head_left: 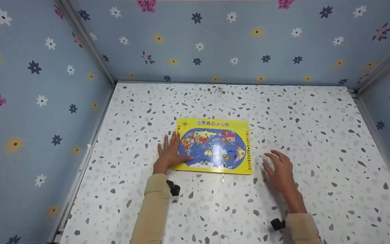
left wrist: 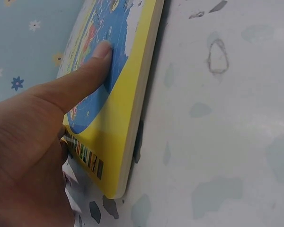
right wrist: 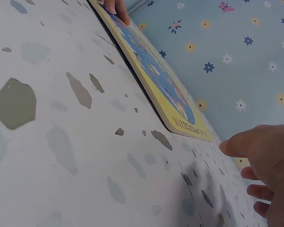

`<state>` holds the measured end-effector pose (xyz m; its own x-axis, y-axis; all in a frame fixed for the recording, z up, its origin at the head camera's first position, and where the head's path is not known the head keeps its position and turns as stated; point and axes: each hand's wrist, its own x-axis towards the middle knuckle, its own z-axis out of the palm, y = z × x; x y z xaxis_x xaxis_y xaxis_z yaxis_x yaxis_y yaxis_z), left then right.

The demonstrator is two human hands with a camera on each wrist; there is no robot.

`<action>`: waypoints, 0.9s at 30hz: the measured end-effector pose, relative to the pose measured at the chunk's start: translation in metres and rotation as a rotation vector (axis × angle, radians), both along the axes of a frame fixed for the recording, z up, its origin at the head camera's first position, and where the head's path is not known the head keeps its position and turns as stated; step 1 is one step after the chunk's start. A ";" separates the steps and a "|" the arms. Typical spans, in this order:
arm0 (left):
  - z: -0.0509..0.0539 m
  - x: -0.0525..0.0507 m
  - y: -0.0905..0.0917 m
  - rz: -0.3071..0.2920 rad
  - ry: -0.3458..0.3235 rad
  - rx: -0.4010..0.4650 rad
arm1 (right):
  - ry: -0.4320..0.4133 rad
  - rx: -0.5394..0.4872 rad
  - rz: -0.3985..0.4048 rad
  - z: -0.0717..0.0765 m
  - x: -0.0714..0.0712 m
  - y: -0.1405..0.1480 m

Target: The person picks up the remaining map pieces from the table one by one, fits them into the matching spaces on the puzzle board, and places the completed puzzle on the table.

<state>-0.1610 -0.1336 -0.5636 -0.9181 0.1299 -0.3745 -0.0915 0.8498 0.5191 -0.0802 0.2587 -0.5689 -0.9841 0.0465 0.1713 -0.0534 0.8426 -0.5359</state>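
A yellow-bordered world map board [head_left: 212,170] lies on the speckled table, with Chinese lettering along its far edge. My left hand [head_left: 170,155] is at its left side: the thumb lies straight across the map's lower left part, and the other fingers spread along the left edge. In the left wrist view, that thumb [left wrist: 85,78] touches the printed face and the other fingers are partly hidden behind the board. To the right of the board, apart from it, my right hand [head_left: 279,171] hovers over the table with its fingers loosely bent, holding nothing.
The white table [head_left: 215,210] has grey speckles. Blue flowered panels [head_left: 215,40] stand behind it and at both sides, joined by metal posts. A small black piece [head_left: 173,188] sits at the left cuff and another black piece [head_left: 277,224] at the right cuff.
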 end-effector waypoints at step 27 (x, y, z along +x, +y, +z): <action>0.001 0.001 0.000 0.000 0.001 0.005 | -0.104 -0.014 -0.012 0.001 0.024 0.042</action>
<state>-0.1604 -0.1337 -0.5623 -0.9185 0.1318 -0.3727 -0.0908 0.8472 0.5235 -0.0559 0.3003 -0.5675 -0.9959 0.0605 0.0674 0.0135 0.8351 -0.5499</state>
